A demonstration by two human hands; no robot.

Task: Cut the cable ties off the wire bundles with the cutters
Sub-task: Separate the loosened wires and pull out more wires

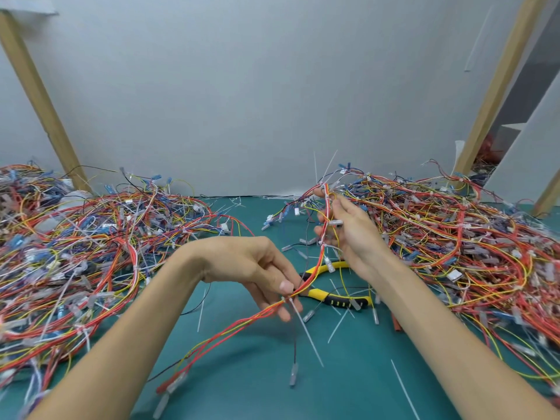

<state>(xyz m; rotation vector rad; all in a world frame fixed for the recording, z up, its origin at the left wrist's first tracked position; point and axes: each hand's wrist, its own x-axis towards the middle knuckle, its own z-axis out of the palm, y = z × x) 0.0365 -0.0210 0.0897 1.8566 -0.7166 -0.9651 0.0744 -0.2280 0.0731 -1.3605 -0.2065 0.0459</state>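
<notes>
A red, orange and yellow wire bundle [315,268] stretches between my two hands above the green mat. My left hand [260,271] pinches it low down, right at a white cable tie [303,322] whose long tail hangs toward me. My right hand [348,228] grips the bundle's upper end, fingers curled round the wires, where another white tie [326,195] wraps it. The yellow-and-black cutters [336,300] lie on the mat under the bundle, between my hands, and neither hand holds them.
A big tangled wire heap [75,253] fills the left side and another wire heap [460,237] the right. Several cut white tie tails [404,389] lie scattered on the green mat [257,374]. Wooden posts [39,98] lean against the grey wall behind.
</notes>
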